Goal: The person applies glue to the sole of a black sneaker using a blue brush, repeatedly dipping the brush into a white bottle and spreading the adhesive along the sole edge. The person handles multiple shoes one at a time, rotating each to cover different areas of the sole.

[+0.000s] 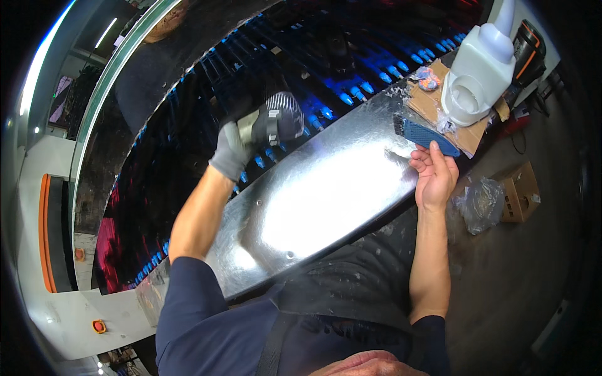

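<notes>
My left hand (232,151), in a grey glove, is closed around a rounded, ridged, clear-looking piece (286,118) with dark and pale patches. It is held over the dark machine bed, and blur hides its exact kind. My bare right hand (437,177) grips a blue brush (427,136) with dark bristles by its near end, fingers curled under it. The brush is at the far right end of the shiny metal ledge (326,200), beside a piece of cardboard (427,100).
A white plastic bottle (480,75) stands on the cardboard near a colourful crumpled lump (428,79). Blue-tipped pegs (357,94) line the dark bed. On the floor at right are an open cardboard box (520,193) and a clear plastic bag (481,203). A red button (98,326) is at lower left.
</notes>
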Available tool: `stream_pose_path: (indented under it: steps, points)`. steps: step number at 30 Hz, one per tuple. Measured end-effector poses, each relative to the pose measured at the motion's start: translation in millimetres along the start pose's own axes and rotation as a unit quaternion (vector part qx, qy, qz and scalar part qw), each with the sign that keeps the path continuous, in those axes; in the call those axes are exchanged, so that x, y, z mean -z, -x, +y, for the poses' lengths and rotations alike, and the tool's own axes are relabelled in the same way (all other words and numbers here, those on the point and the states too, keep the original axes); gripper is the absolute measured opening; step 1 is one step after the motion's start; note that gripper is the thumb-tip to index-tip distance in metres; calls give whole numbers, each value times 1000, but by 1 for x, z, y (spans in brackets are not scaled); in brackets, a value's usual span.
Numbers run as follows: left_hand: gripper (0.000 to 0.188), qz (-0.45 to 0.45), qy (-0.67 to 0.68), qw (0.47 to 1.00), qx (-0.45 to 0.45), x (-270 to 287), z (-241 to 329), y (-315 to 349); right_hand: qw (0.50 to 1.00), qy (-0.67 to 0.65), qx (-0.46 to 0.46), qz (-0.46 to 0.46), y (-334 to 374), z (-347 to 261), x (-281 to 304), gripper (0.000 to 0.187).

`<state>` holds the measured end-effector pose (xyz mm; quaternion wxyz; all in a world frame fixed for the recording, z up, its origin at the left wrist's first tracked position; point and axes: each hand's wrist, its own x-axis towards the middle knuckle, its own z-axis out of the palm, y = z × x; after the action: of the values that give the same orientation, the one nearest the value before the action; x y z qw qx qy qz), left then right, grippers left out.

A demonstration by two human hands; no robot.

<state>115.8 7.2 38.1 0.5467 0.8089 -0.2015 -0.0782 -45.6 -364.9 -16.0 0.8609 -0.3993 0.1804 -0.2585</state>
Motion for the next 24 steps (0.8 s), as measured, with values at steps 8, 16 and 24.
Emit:
stream_pose_path:
  steps: [8,16,24]
  points:
    - [41,4,-314,943,108,43,37,-76,987,116,71,-90,1,23,25,23]
    - [60,74,-373,916,132,48,-22,-92,986,131,73,-73,3,24,21,21]
    - [62,25,-492,868,63,82,-60,-119,984,139,80,-75,-2,29,24,21]
